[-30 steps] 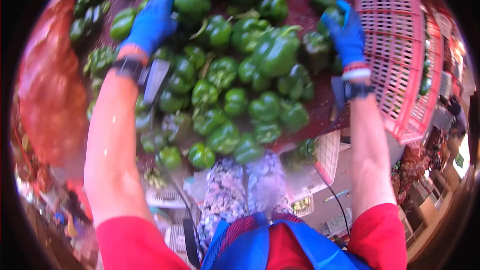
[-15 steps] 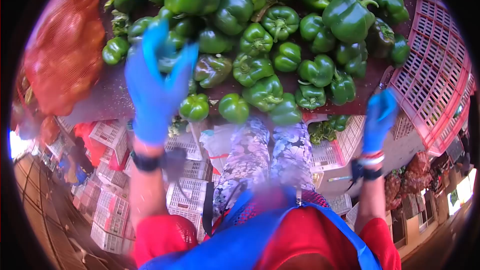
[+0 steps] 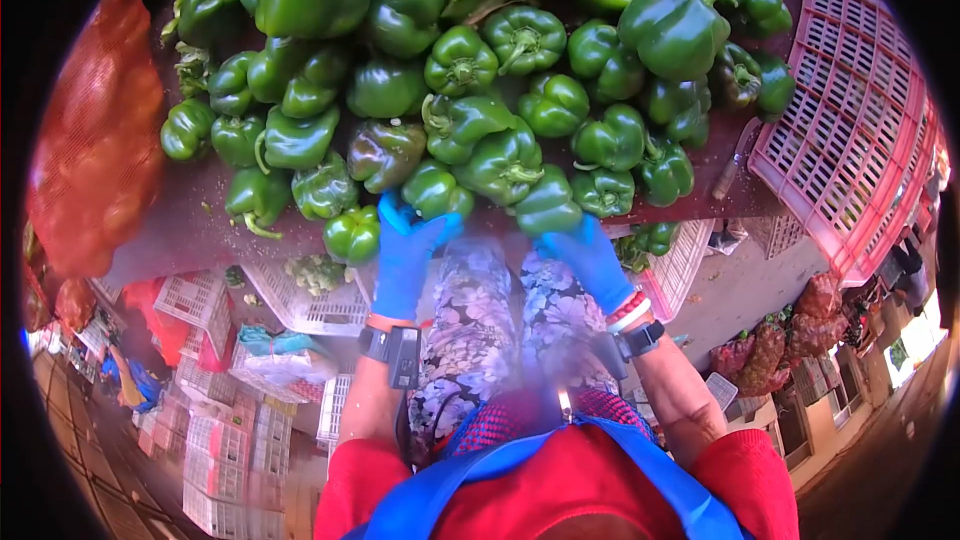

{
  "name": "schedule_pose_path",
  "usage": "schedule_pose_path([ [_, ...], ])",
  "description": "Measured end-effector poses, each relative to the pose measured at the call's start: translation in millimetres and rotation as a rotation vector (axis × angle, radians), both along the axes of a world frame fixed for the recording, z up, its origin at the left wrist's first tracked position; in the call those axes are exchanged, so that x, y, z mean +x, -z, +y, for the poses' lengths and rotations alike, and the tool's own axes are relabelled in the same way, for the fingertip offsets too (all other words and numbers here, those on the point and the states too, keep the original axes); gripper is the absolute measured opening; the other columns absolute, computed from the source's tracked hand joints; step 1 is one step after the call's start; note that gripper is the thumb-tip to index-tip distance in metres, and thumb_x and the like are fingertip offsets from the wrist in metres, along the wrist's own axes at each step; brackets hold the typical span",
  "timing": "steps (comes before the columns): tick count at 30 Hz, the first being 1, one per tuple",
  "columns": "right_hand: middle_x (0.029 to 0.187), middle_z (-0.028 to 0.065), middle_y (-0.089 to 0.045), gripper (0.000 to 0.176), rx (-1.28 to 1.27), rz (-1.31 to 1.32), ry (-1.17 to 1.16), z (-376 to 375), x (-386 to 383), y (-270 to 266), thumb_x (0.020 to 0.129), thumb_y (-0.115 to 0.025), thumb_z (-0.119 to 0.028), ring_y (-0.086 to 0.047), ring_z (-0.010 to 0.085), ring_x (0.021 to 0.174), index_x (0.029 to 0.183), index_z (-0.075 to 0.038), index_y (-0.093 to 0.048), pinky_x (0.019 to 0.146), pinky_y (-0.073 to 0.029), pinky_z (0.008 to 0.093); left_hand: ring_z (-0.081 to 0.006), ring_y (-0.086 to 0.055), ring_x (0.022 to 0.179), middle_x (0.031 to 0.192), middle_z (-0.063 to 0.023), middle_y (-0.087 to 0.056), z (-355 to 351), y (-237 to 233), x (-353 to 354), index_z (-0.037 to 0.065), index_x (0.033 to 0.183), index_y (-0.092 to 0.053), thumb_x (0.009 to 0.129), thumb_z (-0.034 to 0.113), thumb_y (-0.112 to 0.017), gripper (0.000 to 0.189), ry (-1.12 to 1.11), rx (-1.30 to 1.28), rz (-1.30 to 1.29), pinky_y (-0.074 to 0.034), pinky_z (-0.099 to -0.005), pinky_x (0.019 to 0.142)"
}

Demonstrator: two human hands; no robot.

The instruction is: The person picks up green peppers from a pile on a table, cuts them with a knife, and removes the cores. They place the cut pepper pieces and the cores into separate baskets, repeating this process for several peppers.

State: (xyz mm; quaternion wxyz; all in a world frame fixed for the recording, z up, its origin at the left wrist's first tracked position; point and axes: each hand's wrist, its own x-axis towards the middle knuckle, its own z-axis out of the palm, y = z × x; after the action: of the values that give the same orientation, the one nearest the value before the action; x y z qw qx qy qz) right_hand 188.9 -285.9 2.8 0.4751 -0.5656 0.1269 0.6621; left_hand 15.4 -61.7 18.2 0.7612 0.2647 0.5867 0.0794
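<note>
Blue gloves on both hands, two in all. Left hand [image 3: 405,255] at front edge of bench [image 3: 190,228], grip apart, thumb and fingers spread against one green pepper [image 3: 437,190]. Right hand [image 3: 590,258] just beside, fingertips touching second pepper [image 3: 548,205]; grip state impossible to tell. Behind: heap of peppers [image 3: 520,40], thirty-odd, too crowded for exact count. One pink crate [image 3: 850,120] right, one red mesh sack [image 3: 95,150] left.

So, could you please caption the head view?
Blue-gloved left hand and right hand at the front edge of green peppers.
</note>
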Motion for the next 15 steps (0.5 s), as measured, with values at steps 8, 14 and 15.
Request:
schedule_pose_path([
  [8,0.119,0.0153,-0.063,0.053,-0.179,-0.222,-0.142,-53.9,60.8,-8.4,0.089,-0.07,-0.014,-0.068,0.0224,0.097,0.133,0.001,-0.045,0.086,-0.056,0.0347,-0.0252,-0.069,0.091,0.114,-0.0171,-0.062,-37.5,6.1,-100.9,0.002,0.136,-0.041,0.088,0.009,-0.075,0.06,0.517,0.189,0.266,-0.062,-0.0397,0.079],
  [14,0.081,0.0134,-0.068,0.024,-0.501,-0.35,-0.222,-79.8,83.7,57.0,0.091,-0.067,-0.017,-0.068,0.0209,0.061,0.105,0.002,-0.061,0.055,-0.058,0.0315,-0.0171,-0.065,0.09,0.106,-0.0104,-0.063,-8.2,-29.9,-105.8,0.003,0.12,-0.055,0.088,0.011,-0.076,0.039,0.064,0.229,0.581,-0.059,-0.033,0.073],
  [15,0.072,0.0143,-0.067,0.021,-0.494,-0.448,-0.249,-65.6,79.7,48.1,0.094,-0.061,-0.019,-0.064,0.0214,0.049,0.095,0.001,-0.063,0.048,-0.055,0.0315,-0.0193,-0.065,0.093,0.108,-0.0117,-0.063,0.8,-16.9,-105.3,0.003,0.121,-0.055,0.088,0.011,-0.076,0.039,0.094,0.41,0.551,-0.059,-0.0353,0.076],
])
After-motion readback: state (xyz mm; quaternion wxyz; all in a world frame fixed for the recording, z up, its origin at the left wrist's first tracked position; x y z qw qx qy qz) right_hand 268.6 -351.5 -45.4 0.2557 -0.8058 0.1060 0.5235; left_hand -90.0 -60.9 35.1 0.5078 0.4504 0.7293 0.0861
